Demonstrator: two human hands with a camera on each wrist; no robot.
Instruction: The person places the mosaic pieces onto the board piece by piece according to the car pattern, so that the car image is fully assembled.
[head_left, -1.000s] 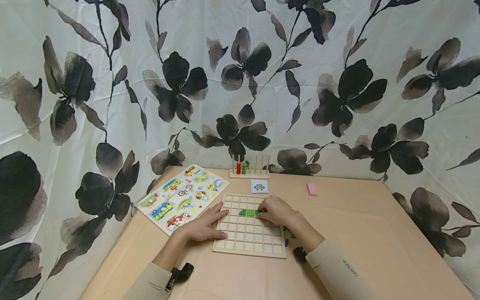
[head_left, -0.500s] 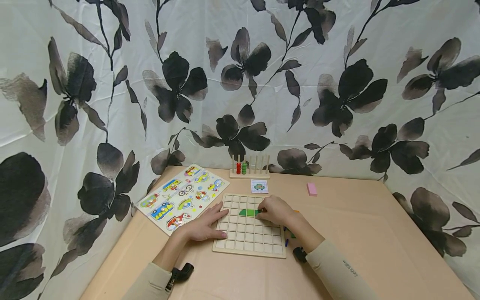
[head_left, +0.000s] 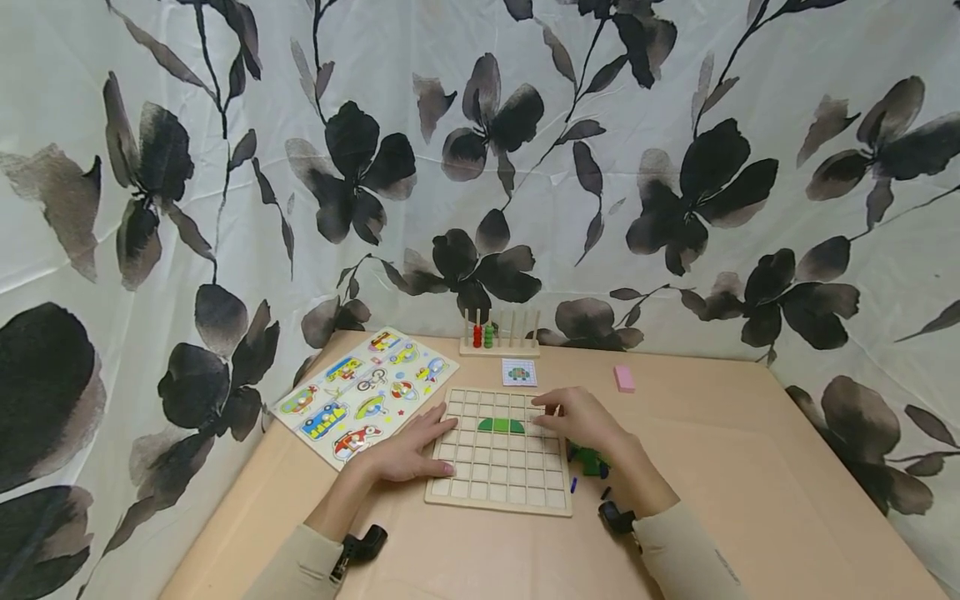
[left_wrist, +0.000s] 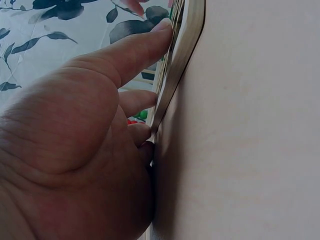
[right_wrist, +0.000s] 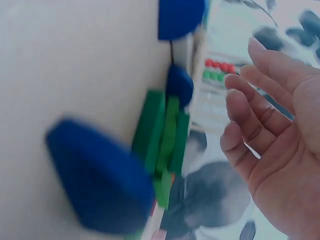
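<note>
A wooden grid board (head_left: 498, 492) lies on the table. Its cells hold a short row of green pieces (head_left: 501, 426) with rounded ends. My left hand (head_left: 401, 450) rests at the board's left edge, thumb and fingers spread and touching the frame. Over the board's upper right side hovers my right hand (head_left: 581, 417), just right of the green row. Its fingers are loosely bent and nothing is between them in the right wrist view. Loose green blocks (right_wrist: 150, 127) and blue pieces (right_wrist: 100, 177) lie beside the board, below that hand.
A picture board with vehicles (head_left: 367, 396) lies at the left, close to the grid board. Behind stand a peg rack (head_left: 498, 350) with red and green beads and a small pattern card (head_left: 519, 372). A pink block (head_left: 624, 379) lies further right. A floral curtain (head_left: 480, 208) hangs behind the table.
My right hand has let go of the right end of the green row and drawn back to the right. More loose pieces now show beside the board. The left hand stays put.
</note>
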